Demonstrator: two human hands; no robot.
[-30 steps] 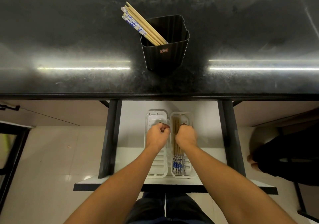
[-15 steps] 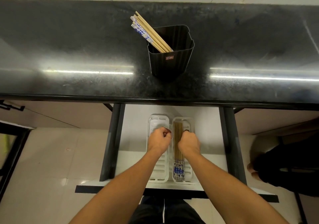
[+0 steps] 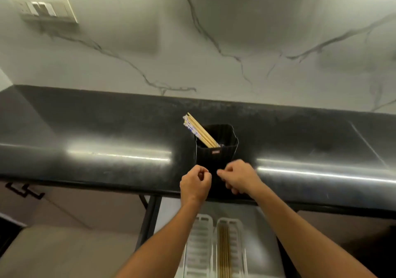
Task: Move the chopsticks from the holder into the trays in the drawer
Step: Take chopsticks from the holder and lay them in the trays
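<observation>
A black ribbed holder (image 3: 216,148) stands on the dark countertop, with several wooden chopsticks (image 3: 198,130) leaning out of it to the upper left. My left hand (image 3: 195,184) and my right hand (image 3: 239,178) hover side by side just in front of the holder, above the counter's front edge. Both have loosely curled fingers and hold nothing. Below, in the open drawer, lie two white slotted trays. The left tray (image 3: 198,247) has nothing in it. The right tray (image 3: 236,247) holds several chopsticks (image 3: 224,254) laid lengthwise.
The black countertop (image 3: 107,140) runs across the view, backed by a marble-patterned wall (image 3: 214,41) with a switch plate (image 3: 42,7) at top left. Dark drawer rails (image 3: 147,219) flank the open drawer. A cupboard handle (image 3: 23,191) shows at left.
Both hands have risen from the trays in the drawer up to the counter edge in front of the holder. The camera has tilted upward, and the wall is in view.
</observation>
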